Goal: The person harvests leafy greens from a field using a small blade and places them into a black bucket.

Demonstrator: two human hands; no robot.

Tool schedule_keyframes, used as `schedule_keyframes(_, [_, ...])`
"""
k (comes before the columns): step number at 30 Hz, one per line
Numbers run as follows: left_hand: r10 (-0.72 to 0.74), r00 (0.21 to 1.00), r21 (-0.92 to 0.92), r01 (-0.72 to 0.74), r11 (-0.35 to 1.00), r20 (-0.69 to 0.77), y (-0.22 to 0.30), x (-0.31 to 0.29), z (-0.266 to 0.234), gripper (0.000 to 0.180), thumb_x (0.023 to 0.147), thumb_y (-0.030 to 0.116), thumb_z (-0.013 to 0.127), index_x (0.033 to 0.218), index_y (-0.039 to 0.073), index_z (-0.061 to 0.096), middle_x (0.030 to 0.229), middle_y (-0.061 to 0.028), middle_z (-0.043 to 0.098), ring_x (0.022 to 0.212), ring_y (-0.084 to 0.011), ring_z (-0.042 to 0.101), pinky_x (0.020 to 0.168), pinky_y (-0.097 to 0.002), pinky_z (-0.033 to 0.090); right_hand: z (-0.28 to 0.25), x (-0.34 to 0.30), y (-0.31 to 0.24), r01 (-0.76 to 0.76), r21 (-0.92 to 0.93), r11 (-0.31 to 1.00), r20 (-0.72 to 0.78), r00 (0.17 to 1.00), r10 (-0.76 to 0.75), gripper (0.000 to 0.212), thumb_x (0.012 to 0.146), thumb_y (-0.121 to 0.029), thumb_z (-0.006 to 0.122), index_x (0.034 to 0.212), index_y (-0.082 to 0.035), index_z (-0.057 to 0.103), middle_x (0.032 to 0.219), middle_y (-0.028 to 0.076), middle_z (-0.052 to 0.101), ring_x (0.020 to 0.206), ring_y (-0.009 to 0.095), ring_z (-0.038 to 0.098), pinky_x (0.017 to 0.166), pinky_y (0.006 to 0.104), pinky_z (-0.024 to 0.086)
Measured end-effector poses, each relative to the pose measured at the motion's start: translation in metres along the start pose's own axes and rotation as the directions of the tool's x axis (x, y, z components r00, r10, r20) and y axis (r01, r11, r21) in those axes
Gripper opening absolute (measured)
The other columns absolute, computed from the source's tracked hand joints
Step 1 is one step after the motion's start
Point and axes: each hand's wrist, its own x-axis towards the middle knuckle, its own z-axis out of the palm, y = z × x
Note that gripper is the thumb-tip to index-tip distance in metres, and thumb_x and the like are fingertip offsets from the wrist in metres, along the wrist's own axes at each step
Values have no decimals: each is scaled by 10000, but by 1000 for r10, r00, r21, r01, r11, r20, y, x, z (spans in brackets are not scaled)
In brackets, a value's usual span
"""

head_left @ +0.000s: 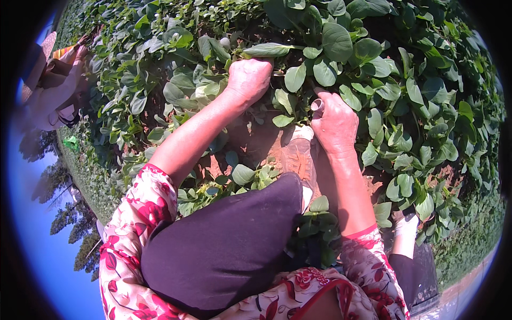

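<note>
My left hand (249, 80) is closed in a fist among broad-leaved greens, apparently round the stems at its right; its fingertips are hidden. One long leaf (266, 50) lies just above its knuckles. To the right, and a little nearer, my right hand (336, 122) is wrapped round a tool handle (317, 105), whose round, hollow-looking end pokes out by the thumb. The tool's other end is lost in the leaves. Between the hands stand upright green plants (290, 101) with oval leaves, rooted in reddish soil (261, 141).
My shoe (298, 157) stands on the soil below my hands, and my bent knee (240, 229) in dark trousers fills the lower middle. Dense greens (426, 96) spread around. Another person (53, 101) in a straw hat works at the far left. Trees (80, 224) stand beyond.
</note>
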Motion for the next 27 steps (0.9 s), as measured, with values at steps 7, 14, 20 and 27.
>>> schedule_keyframes(7, [29, 986, -65, -40, 997, -161, 15, -29, -8, 135, 743, 51, 553, 875, 74, 533, 860, -90, 573, 704, -282, 640, 540, -376, 524, -27, -3, 12, -130, 87, 988, -171, 975, 143, 260, 738, -48, 662, 994, -87, 684, 821, 129, 681, 748, 295, 662, 673, 373, 527])
schedule_keyframes(14, [38, 998, -332, -16, 943, 58, 48, -70, -39, 322, 662, -11, 606, 967, 64, 533, 937, -120, 532, 737, -352, 616, 577, -432, 522, -42, -11, 16, -228, 192, 954, -59, 968, 243, 212, 745, -60, 684, 956, -55, 703, 802, 121, 682, 693, 247, 657, 665, 331, 517])
schedule_keyframes(20, [151, 988, -127, -152, 980, -11, 77, -53, -86, 92, 677, 123, 595, 719, 41, 592, 844, -110, 502, 971, -292, 579, 782, -412, 437, -39, -7, 16, -49, 98, 994, -23, 998, 52, 223, 752, -62, 695, 974, -42, 703, 778, 133, 677, 671, 233, 661, 643, 315, 512])
schedule_keyframes(27, [7, 933, 224, -93, 970, 359, 12, 39, -51, 258, 736, 198, 641, 928, 33, 692, 1238, -185, 559, 1262, -342, 440, 1091, -581, 227, -36, 16, -4, -27, 8, 1000, 142, 990, 26, 164, 776, -106, 625, 921, -63, 689, 800, 180, 664, 761, 355, 643, 710, 418, 508])
